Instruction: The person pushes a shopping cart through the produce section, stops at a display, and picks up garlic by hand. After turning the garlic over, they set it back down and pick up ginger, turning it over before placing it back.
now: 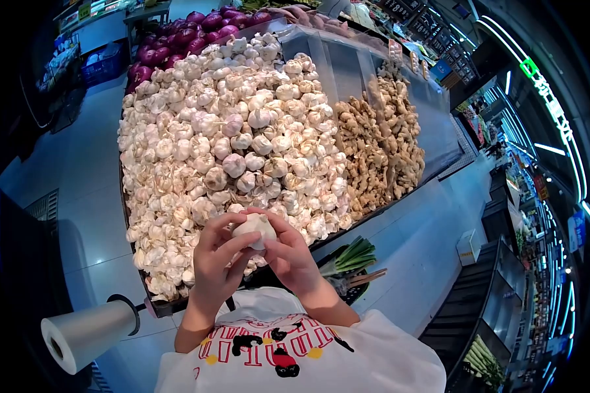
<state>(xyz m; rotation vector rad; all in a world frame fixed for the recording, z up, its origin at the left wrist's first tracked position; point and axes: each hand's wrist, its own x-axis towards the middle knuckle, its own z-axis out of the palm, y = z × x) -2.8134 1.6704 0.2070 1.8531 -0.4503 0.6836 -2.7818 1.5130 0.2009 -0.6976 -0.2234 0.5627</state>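
A white garlic bulb [255,229] is held between my two hands, just above the near edge of a large heap of garlic [177,150]. My left hand [217,252] has its fingers closed around the bulb's left side. From the other side, the thumb and fingers of my right hand [291,257] press on the same bulb. The loose garlic in the heap lies directly beyond my fingers, some bulbs whiter and some with a purplish or brownish skin.
Ginger [380,144] fills the section right of the garlic, behind a clear divider. Purple onions [190,33] lie at the back left. A roll of plastic bags [92,334] sticks out at the near left corner. Below the stand's right edge, a basket holds green leeks [353,257].
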